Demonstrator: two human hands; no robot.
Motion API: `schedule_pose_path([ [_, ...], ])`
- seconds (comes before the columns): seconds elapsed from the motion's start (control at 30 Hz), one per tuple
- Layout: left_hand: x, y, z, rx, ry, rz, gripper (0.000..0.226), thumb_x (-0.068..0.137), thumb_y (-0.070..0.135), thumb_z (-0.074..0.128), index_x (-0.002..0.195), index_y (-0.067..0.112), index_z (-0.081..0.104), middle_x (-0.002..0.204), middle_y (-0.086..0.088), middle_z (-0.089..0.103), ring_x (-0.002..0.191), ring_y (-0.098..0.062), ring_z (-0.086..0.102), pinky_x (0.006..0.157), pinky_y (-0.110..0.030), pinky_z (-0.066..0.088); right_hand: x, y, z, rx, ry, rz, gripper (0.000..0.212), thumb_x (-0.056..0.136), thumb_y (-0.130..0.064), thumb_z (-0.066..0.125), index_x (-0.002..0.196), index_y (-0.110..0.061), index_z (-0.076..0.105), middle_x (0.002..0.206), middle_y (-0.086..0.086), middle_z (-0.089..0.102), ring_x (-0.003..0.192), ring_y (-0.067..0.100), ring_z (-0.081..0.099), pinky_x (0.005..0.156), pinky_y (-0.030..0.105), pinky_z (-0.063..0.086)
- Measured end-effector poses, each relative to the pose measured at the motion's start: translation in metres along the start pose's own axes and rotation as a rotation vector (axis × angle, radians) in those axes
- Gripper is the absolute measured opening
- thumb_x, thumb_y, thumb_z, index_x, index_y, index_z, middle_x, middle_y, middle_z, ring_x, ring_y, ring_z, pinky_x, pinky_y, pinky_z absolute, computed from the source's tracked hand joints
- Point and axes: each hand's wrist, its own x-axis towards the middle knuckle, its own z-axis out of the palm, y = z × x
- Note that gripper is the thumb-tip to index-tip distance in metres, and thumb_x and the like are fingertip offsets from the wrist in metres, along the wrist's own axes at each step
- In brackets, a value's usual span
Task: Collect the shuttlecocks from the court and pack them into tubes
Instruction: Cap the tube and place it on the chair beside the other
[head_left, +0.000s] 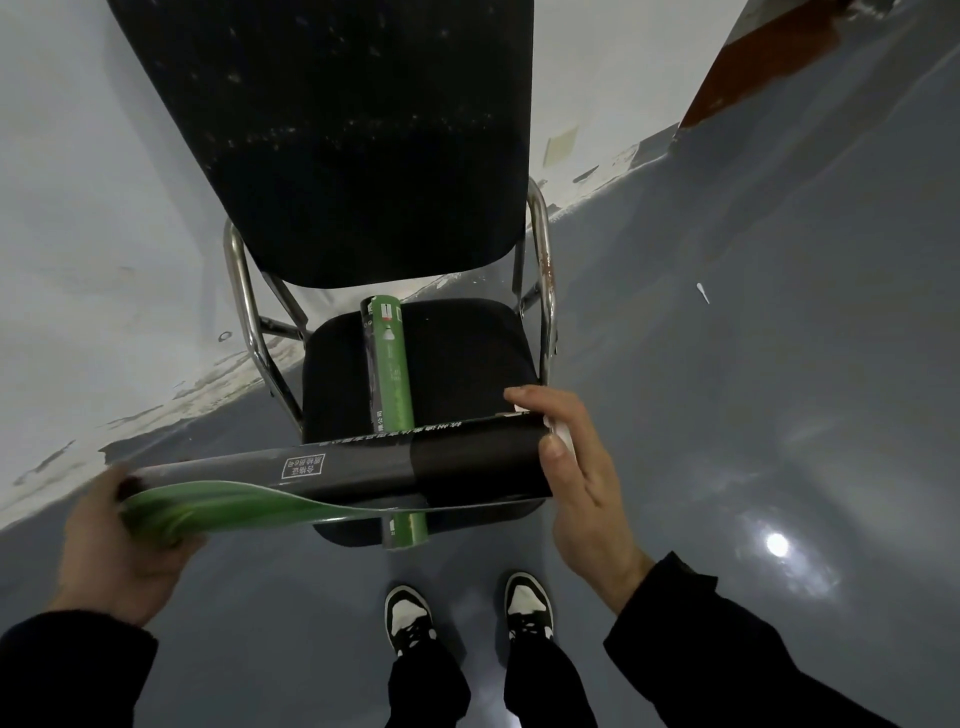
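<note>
I hold a long black-and-green shuttlecock tube (363, 467) level in front of me, above the front edge of a chair seat. My left hand (124, 535) grips its left end, fingers curled round the green part. My right hand (576, 467) presses against the right end, thumb along the rim, a white cap under the palm. A second green-and-black tube (390, 374) lies lengthwise on the seat, its near end sticking out past the front edge. A white feather-like scrap (702, 292) lies on the floor to the right; no whole shuttlecock shows.
The black padded chair (467, 353) with a chrome frame stands against a white wall (78, 234). Grey glossy floor (753, 415) stretches to the right. My two black-and-white shoes (467, 613) stand just before the chair.
</note>
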Motion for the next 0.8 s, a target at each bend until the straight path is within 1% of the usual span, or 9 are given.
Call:
schedule_pose_path([
  [0.07, -0.006, 0.006, 0.002, -0.033, -0.053, -0.002, 0.030, 0.078, 0.061, 0.067, 0.080, 0.031, 0.067, 0.098, 0.003, 0.071, 0.084, -0.015, 0.073, 0.075, -0.034, 0.061, -0.004, 0.003, -0.001, -0.006, -0.006, 0.052, 0.040, 0.102, -0.041, 0.035, 0.134, -0.027, 0.055, 0.141, -0.009, 0.056, 0.136, 0.016, 0.049, 0.110, 0.021, 0.037],
  [0.13, -0.010, 0.009, 0.007, -0.035, -0.073, 0.028, 0.029, 0.076, 0.055, 0.064, 0.066, 0.030, 0.076, 0.089, 0.009, 0.076, 0.075, -0.008, 0.075, 0.066, -0.029, 0.064, -0.008, 0.006, 0.000, 0.011, -0.009, 0.109, 0.043, 0.101, -0.047, 0.035, 0.139, -0.034, 0.050, 0.146, -0.012, 0.051, 0.141, 0.012, 0.044, 0.114, 0.022, 0.035],
  [0.2, -0.015, 0.009, 0.015, -0.033, -0.094, 0.031, 0.032, 0.081, 0.054, 0.064, 0.065, 0.030, 0.077, 0.079, 0.012, 0.075, 0.069, -0.005, 0.074, 0.062, -0.025, 0.062, -0.007, 0.003, -0.001, 0.023, 0.020, 0.110, 0.042, 0.097, -0.047, 0.041, 0.138, -0.037, 0.048, 0.138, -0.007, 0.055, 0.129, 0.011, 0.053, 0.104, 0.025, 0.046],
  [0.27, -0.017, 0.008, 0.016, -0.056, -0.086, 0.048, 0.030, 0.073, 0.058, 0.067, 0.067, 0.030, 0.076, 0.079, 0.012, 0.073, 0.071, -0.006, 0.073, 0.064, -0.026, 0.062, 0.000, -0.003, -0.002, 0.040, -0.017, 0.164, 0.044, 0.091, -0.049, 0.052, 0.134, -0.046, 0.045, 0.129, -0.003, 0.054, 0.113, 0.014, 0.062, 0.086, 0.028, 0.057],
  [0.33, -0.016, 0.007, 0.013, -0.076, -0.066, 0.057, 0.031, 0.067, 0.060, 0.067, 0.064, 0.031, 0.076, 0.078, 0.013, 0.073, 0.071, -0.005, 0.074, 0.067, -0.027, 0.062, 0.008, -0.008, -0.006, 0.087, -0.133, 0.323, 0.053, 0.083, -0.055, 0.060, 0.133, -0.054, 0.040, 0.131, 0.002, 0.049, 0.111, 0.024, 0.065, 0.075, 0.043, 0.064],
  [0.43, -0.018, 0.009, 0.016, -0.104, -0.066, 0.084, 0.031, 0.068, 0.062, 0.066, 0.066, 0.034, 0.078, 0.083, 0.016, 0.076, 0.076, -0.004, 0.075, 0.071, -0.029, 0.063, 0.014, -0.008, -0.013, 0.132, -0.253, 0.463, 0.044, 0.090, -0.058, 0.056, 0.131, -0.054, 0.040, 0.135, 0.007, 0.044, 0.117, 0.032, 0.060, 0.073, 0.053, 0.064],
  [0.53, -0.018, 0.008, 0.016, -0.112, -0.076, 0.100, 0.032, 0.069, 0.062, 0.065, 0.069, 0.033, 0.079, 0.086, 0.015, 0.076, 0.079, -0.004, 0.075, 0.073, -0.030, 0.063, 0.014, -0.009, -0.013, 0.149, -0.224, 0.480, 0.031, 0.098, -0.053, 0.046, 0.129, -0.048, 0.044, 0.134, 0.008, 0.044, 0.116, 0.032, 0.059, 0.072, 0.053, 0.064],
  [0.67, -0.017, 0.004, 0.012, -0.103, -0.095, 0.125, 0.036, 0.070, 0.062, 0.064, 0.075, 0.031, 0.080, 0.082, 0.015, 0.075, 0.074, -0.003, 0.074, 0.069, -0.028, 0.063, 0.013, -0.009, -0.013, 0.114, -0.276, 0.458, 0.038, 0.096, -0.059, 0.046, 0.134, -0.060, 0.039, 0.139, 0.004, 0.042, 0.122, 0.027, 0.057, 0.083, 0.051, 0.063],
  [0.8, -0.006, 0.009, 0.003, -0.121, -0.084, 0.169, 0.036, 0.091, 0.052, 0.055, 0.075, 0.032, 0.080, 0.083, 0.016, 0.076, 0.076, -0.001, 0.074, 0.068, -0.027, 0.063, 0.017, -0.009, -0.011, 0.413, -0.214, 0.553, 0.055, 0.085, -0.074, 0.051, 0.138, -0.059, 0.050, 0.152, -0.011, 0.046, 0.138, 0.015, 0.048, 0.110, 0.053, 0.047],
])
